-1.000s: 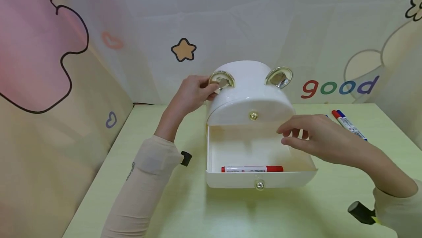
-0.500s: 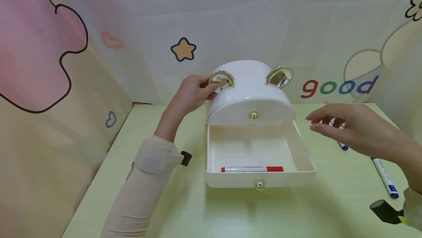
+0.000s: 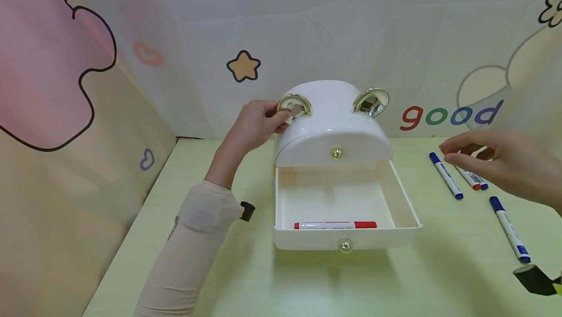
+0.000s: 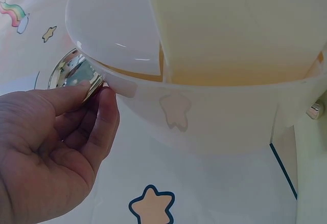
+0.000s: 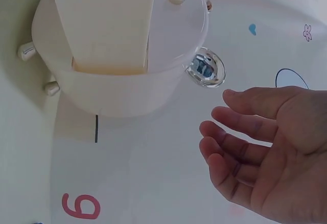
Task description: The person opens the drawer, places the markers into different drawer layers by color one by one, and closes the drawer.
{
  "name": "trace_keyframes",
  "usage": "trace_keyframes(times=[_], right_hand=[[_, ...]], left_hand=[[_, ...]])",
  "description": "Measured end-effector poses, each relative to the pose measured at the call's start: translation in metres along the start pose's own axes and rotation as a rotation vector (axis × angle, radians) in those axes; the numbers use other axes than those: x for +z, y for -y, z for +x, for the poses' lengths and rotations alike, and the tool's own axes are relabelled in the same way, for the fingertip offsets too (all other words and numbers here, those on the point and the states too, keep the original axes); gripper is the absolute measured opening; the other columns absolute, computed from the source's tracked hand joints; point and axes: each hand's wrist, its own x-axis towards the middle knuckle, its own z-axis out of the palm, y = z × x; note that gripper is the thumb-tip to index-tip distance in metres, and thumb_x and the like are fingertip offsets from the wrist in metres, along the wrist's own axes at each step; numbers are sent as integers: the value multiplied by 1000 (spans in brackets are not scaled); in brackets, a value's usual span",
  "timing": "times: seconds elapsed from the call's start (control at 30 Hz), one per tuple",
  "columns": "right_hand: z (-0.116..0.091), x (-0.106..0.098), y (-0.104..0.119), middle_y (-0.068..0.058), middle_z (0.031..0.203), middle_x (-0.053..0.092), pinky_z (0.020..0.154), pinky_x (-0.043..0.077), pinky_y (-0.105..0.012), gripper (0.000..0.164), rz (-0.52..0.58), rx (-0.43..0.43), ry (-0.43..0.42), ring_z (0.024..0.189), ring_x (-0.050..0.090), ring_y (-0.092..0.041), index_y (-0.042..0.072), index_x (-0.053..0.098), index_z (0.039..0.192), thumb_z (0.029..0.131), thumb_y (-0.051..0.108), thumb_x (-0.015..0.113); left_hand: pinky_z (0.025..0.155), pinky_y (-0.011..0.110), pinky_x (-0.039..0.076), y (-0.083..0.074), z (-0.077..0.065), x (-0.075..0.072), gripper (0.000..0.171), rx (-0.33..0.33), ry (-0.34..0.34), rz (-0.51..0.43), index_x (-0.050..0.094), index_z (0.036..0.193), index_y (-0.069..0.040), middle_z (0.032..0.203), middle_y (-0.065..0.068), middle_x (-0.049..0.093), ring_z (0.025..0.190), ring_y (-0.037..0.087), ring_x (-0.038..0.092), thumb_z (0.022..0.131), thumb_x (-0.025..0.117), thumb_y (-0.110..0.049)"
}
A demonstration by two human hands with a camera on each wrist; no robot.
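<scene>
My left hand pinches the gold ear on a white rounded drawer box; the left wrist view shows thumb and fingers on that ear. The lower drawer is pulled out, with a red marker lying along its front wall. Over at the right, my right hand hovers above the markers with fingers loosely bent; nothing is between them in the right wrist view. Below it lie a red marker and a blue one beside it, both partly hidden. Another blue marker lies left of them.
One more blue marker lies nearer the front right of the pale green table. A second gold ear sticks out on the box's right. Behind stands a printed backdrop.
My right hand has moved right, from above the drawer's right side to over the markers, uncovering the drawer and the front markers. The left hand keeps its place on the ear.
</scene>
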Motion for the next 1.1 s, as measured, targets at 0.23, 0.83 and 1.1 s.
trace_keyframes(times=[0.23, 0.83, 1.1], right_hand=[[-1, -1, -15, -21, 97, 72, 60, 45, -6, 17, 26, 69, -31, 73, 50, 9, -8, 72, 111, 95, -1, 72], [-6, 5, -66, -38, 106, 63, 59, 40, -4, 27, 101, 229, -153, 71, 42, 14, -15, 60, 122, 105, 6, 60], [-9, 10, -84, -38, 106, 61, 56, 41, -8, 27, 89, 286, -173, 68, 42, 10, -16, 58, 124, 106, 5, 56]], left_hand=[[76, 27, 51, 0, 2, 0, 21, 16, -3, 23, 75, 112, -6, 94, 8, 75, 90, 17, 70, 105, 63, -23], [77, 27, 53, -1, 1, -1, 22, 20, 0, 24, 74, 116, -5, 96, 9, 75, 90, 18, 71, 105, 63, -21], [78, 27, 52, -2, -1, -1, 23, 20, 1, 22, 74, 115, -4, 96, 10, 75, 91, 19, 70, 105, 63, -21]])
